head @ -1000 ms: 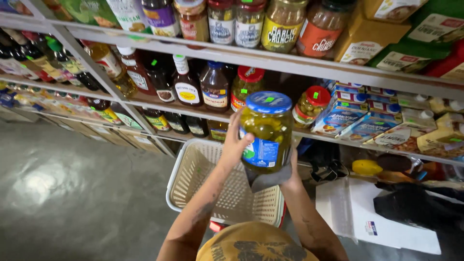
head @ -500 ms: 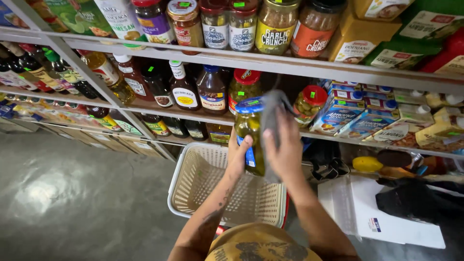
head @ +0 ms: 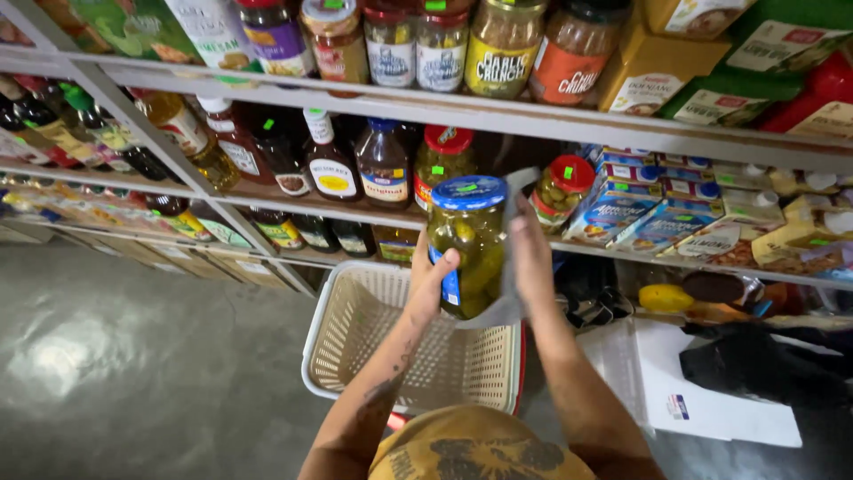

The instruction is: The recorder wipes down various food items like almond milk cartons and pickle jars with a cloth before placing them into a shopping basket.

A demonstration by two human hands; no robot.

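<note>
Step now: we think we are wiping the pickle jar with the grey cloth, and it looks part done, as the cloth covers only the right side
Next move: we guess the jar needs a slow turn in the left hand so the cloth can reach the other sides, with a firm hold so the glass does not slip
Floor: the grey shiny floor lies on the left, below the shelves
Left arm: it comes up from the bottom of the picture, bent a little, and reaches up to the jar
Left hand: it is on the left side of the jar, thumb at the front, fingers curled round the glass and gripping it
Basket: a cream basket with holes sits under the jar, well below it
Jar: it stands upright in the air, held in front of the middle shelf, with a blue lid on top and green pickles inside
Cloth: it lies on the right side of the jar and hangs down under it
Right hand: the right hand is flat against the cloth, fingers long and close together, pressing it on the jar, not curled round it
Right arm: it goes up straight from the bottom, just beside the left arm
Shelves: bottles and jars stand in rows behind the jar, and small boxes lie to the right
</note>
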